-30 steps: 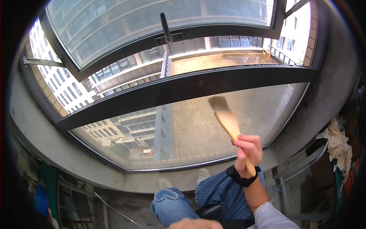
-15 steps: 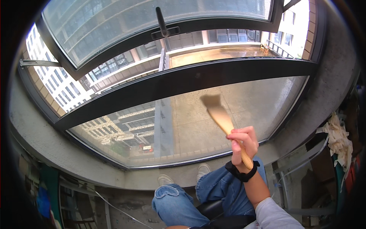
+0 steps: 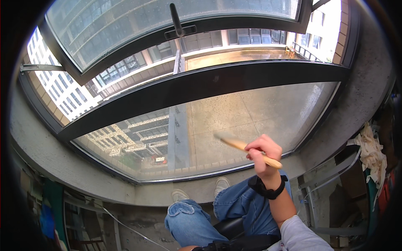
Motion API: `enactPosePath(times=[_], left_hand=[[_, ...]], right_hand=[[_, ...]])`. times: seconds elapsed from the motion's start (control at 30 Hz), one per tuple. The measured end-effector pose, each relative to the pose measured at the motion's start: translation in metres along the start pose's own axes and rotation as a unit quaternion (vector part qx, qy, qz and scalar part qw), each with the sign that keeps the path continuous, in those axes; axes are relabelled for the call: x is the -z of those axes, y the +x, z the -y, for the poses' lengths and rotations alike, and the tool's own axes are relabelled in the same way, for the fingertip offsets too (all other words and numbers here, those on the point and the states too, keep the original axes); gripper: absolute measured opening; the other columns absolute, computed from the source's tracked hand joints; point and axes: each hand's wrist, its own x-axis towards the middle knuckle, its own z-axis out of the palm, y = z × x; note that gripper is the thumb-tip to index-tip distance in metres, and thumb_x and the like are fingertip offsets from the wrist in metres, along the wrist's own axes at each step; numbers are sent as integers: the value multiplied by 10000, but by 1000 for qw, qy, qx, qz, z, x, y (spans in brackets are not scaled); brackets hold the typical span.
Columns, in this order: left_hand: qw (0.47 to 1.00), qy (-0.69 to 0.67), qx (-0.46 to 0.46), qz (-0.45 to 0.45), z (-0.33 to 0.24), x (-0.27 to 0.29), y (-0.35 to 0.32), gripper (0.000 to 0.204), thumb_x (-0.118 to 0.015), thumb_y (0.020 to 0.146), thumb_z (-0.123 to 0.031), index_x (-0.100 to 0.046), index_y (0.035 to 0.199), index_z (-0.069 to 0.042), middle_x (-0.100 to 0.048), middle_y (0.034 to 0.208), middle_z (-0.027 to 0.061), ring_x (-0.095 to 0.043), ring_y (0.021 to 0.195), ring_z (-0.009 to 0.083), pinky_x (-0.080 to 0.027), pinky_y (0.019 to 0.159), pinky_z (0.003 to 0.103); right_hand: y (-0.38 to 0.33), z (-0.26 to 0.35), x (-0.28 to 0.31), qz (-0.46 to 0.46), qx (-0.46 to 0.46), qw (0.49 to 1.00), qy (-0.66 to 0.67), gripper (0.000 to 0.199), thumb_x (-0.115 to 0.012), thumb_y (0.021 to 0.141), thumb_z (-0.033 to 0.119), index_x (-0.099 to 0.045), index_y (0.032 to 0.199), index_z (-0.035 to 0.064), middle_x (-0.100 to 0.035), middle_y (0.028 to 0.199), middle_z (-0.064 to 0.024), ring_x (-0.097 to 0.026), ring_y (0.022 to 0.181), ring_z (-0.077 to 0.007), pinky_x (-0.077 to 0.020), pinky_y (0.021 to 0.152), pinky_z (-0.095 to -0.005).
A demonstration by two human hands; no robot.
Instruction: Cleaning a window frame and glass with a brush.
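My right hand (image 3: 265,154) is closed round the pale wooden handle of a flat brush (image 3: 235,143). The dark, flat head is smeared by motion and points up and left, in front of the lower window pane (image 3: 217,113). Whether it touches the glass I cannot tell. Water drops or specks dot the pane. A black band circles my right wrist. Only a sliver of skin, perhaps my left arm, shows at the lower edge; my left hand is out of sight.
Above the black crossbar (image 3: 201,83), a window sash (image 3: 125,52) with a dark handle (image 3: 176,21) is tilted open. A concrete ledge (image 3: 161,194) runs below the pane, by my shoes. Metal frames (image 3: 331,171) and a crumpled cream cloth (image 3: 372,152) lie to the right.
The brush has swung down and left, from steeply upright to a flatter slant, its head now lower before the pane. My right hand has turned with it and stays closed on the handle.
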Motion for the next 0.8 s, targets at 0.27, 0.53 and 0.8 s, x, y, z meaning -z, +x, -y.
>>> enactPosePath(times=[0.27, 0.53, 0.8], left_hand=[[893, 78, 432, 101, -15, 38, 9, 183, -644, 817, -278, -548, 750, -137, -612, 777, -6, -577, 708, 174, -405, 726, 341], [829, 16, 494, 260, 7, 38, 11, 182, -656, 814, -244, -623, 732, -85, -586, 722, 21, -580, 667, 192, -435, 659, 334], [838, 12, 473, 272, 13, 35, 15, 188, -672, 792, -263, -653, 756, -79, -574, 692, 3, -557, 618, 176, -420, 573, 299]], right_hand=[[-7, -4, -7, -137, 124, 983, -3, 198, -497, 711, 65, -598, 865, -9, -576, 864, -179, -573, 759, -259, -487, 649, -321], [-5, 1, 9, -37, 50, 997, 40, 195, -474, 723, 49, -605, 841, -33, -584, 871, -174, -597, 678, -246, -494, 622, -306], [-1, -4, -1, -6, 8, 999, 36, 155, -490, 694, 33, -619, 747, -35, -625, 776, -165, -608, 647, -235, -496, 600, -286]])
